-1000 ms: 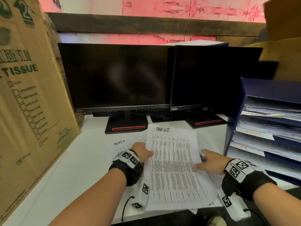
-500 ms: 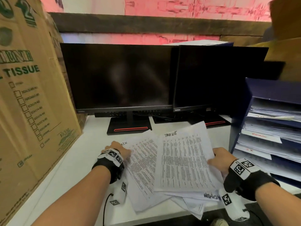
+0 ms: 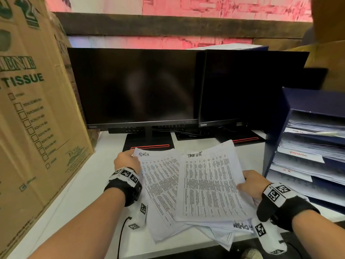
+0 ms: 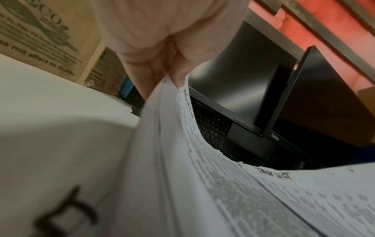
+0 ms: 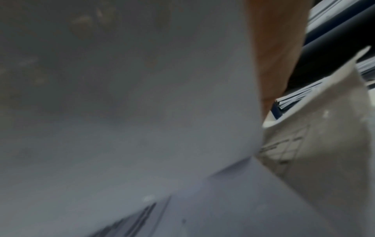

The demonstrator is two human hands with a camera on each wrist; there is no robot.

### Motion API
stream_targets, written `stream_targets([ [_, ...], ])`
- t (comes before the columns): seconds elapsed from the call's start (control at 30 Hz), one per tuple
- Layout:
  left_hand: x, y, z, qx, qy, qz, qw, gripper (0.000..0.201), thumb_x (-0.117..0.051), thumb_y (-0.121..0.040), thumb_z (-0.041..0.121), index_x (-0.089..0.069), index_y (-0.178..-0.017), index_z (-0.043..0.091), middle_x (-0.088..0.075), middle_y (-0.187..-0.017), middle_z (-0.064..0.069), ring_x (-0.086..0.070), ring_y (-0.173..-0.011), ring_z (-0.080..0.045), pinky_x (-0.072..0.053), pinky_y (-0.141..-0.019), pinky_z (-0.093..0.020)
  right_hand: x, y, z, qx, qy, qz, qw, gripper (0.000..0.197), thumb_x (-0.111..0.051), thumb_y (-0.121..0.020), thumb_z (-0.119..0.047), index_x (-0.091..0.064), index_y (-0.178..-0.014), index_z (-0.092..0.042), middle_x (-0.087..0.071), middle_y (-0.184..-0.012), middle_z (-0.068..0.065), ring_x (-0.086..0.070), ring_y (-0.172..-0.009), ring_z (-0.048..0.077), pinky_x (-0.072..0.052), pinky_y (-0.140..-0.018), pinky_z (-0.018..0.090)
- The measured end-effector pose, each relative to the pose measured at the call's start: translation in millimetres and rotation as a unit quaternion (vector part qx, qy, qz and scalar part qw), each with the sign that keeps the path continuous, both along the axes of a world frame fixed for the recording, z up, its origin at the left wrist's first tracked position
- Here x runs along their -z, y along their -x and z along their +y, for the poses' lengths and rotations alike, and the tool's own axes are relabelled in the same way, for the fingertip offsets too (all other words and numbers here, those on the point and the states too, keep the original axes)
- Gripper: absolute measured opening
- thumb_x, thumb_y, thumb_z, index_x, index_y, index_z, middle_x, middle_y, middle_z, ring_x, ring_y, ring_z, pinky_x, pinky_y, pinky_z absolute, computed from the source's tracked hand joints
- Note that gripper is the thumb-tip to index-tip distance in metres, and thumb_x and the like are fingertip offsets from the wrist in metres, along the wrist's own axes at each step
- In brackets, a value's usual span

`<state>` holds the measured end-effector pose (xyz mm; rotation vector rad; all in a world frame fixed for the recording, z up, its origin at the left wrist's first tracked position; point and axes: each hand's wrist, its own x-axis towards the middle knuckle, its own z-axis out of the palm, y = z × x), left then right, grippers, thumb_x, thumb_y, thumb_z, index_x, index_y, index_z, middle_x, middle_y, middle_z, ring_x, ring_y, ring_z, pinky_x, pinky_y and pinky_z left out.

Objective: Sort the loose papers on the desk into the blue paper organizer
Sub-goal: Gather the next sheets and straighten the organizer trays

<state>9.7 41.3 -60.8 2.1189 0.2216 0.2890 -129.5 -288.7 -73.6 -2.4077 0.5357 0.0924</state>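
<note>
Matt paper sheets [image 3: 209, 186]; corrugated cardboard box [image 3: 31, 128]

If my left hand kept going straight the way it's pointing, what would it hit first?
Probably the base of the left monitor. The left hand, pinching the ADMIN sheet, points toward it; depth is hard to judge.

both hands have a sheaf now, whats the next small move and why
Probably lift the ADMIN sheaf, pinched at its top corner by the left hand, toward the blue organizer; a shelf tab there reads ADMIN. The right hand holds the task list sheaf.
</note>
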Motion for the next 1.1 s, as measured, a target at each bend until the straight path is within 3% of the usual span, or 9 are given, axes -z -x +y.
stream_targets([
  [0.37, -12.3, 6.4, 2.7, -0.026, -0.075, -0.012, 0.997, 0.019, -0.058, -0.091, 0.013, -0.077, -0.094, 0.016, -0.071, -0.103, -0.006, -0.064, -0.090, -0.029, -0.054, -0.084, -0.035, 1.9, 2.8, -2.0, -0.022, 0.016, 0.002, 1.000, 0.029, -0.059, -0.089, -0.006, -0.063, -0.119, -0.006, -0.065, -0.117, 0.007, -0.058, -0.099, 0.019, -0.044, -0.085, 0.022],
  [0.5, -19.2, 10.1, 2.5, -0.042, -0.053, -0.031, 0.997, 0.017, -0.051, -0.094, 0.009, -0.067, -0.090, 0.015, -0.062, -0.088, -0.010, -0.060, -0.082, -0.030, -0.050, -0.071, -0.034, 2.8, 2.7, -2.4, -0.023, 0.017, 0.004, 1.000, 0.029, -0.058, -0.090, -0.006, -0.062, -0.119, -0.005, -0.064, -0.117, 0.007, -0.057, -0.098, 0.018, -0.043, -0.084, 0.021],
  [0.63, -22.9, 5.0, 4.8, 0.001, 0.067, -0.094, 0.993, 0.015, -0.041, -0.098, 0.006, -0.049, -0.089, 0.015, -0.053, -0.085, -0.010, -0.045, -0.063, -0.021, -0.038, -0.060, -0.029, 3.6, 2.5, -5.8, -0.021, 0.000, 0.002, 1.000, 0.030, -0.057, -0.090, -0.005, -0.062, -0.119, -0.005, -0.064, -0.118, 0.007, -0.057, -0.100, 0.019, -0.043, -0.086, 0.022],
  [0.77, -37.9, 2.6, 2.7, 0.019, 0.140, -0.129, 0.982, 0.013, -0.041, -0.098, 0.009, -0.049, -0.090, 0.016, -0.046, -0.077, -0.003, -0.039, -0.059, -0.017, -0.036, -0.059, -0.029, 5.4, 3.6, -9.9, 0.001, -0.064, -0.050, 0.997, 0.022, -0.056, -0.089, -0.004, -0.065, -0.109, -0.008, -0.067, -0.113, 0.008, -0.062, -0.101, 0.023, -0.050, -0.083, 0.027],
  [0.83, -50.2, 2.1, -1.0, 0.005, 0.177, -0.138, 0.975, 0.010, -0.043, -0.097, 0.010, -0.052, -0.096, 0.011, -0.045, -0.075, -0.001, -0.038, -0.057, -0.015, -0.037, -0.058, -0.028, 4.7, 6.8, -9.5, 0.015, -0.128, -0.106, 0.986, 0.019, -0.056, -0.090, -0.005, -0.065, -0.105, -0.014, -0.068, -0.113, 0.006, -0.064, -0.102, 0.023, -0.051, -0.090, 0.035],
  [0.93, -64.5, 3.6, -7.0, -0.015, 0.202, -0.115, 0.972, 0.011, -0.047, -0.099, 0.015, -0.056, -0.104, 0.012, -0.050, -0.085, -0.002, -0.047, -0.069, -0.017, -0.047, -0.071, -0.038, -3.0, 11.7, -5.9, 0.033, -0.197, -0.198, 0.960, 0.024, -0.055, -0.093, -0.006, -0.064, -0.113, -0.016, -0.067, -0.119, 0.004, -0.064, -0.105, 0.022, -0.047, -0.100, 0.043],
  [1.0, -67.9, 6.6, -16.9, 0.008, 0.212, -0.093, 0.973, 0.013, -0.047, -0.098, 0.019, -0.059, -0.096, 0.015, -0.048, -0.077, 0.000, -0.045, -0.067, -0.018, -0.051, -0.081, -0.048, -10.4, 16.7, -5.4, 0.042, -0.235, -0.239, 0.941, 0.023, -0.056, -0.094, -0.008, -0.063, -0.112, -0.020, -0.067, -0.118, 0.001, -0.064, -0.106, 0.021, -0.046, -0.102, 0.045],
  [1.07, -66.9, 11.8, -28.7, 0.054, 0.218, -0.078, 0.971, 0.022, -0.048, -0.093, 0.021, -0.059, -0.074, 0.024, -0.041, -0.063, 0.002, -0.041, -0.061, -0.020, -0.049, -0.068, -0.052, -17.6, 20.5, -5.6, 0.037, -0.260, -0.263, 0.928, 0.022, -0.058, -0.093, -0.012, -0.064, -0.112, -0.020, -0.068, -0.117, -0.001, -0.065, -0.106, 0.022, -0.047, -0.101, 0.047],
  [1.1, -63.4, 12.2, -36.1, 0.080, 0.220, -0.073, 0.969, 0.026, -0.049, -0.090, 0.022, -0.058, -0.067, 0.025, -0.042, -0.060, 0.002, -0.041, -0.060, -0.022, -0.043, -0.059, -0.046, -21.6, 23.9, -6.2, 0.034, -0.273, -0.270, 0.923, 0.022, -0.060, -0.093, -0.013, -0.065, -0.113, -0.018, -0.069, -0.117, 0.000, -0.066, -0.105, 0.023, -0.048, -0.099, 0.047],
])
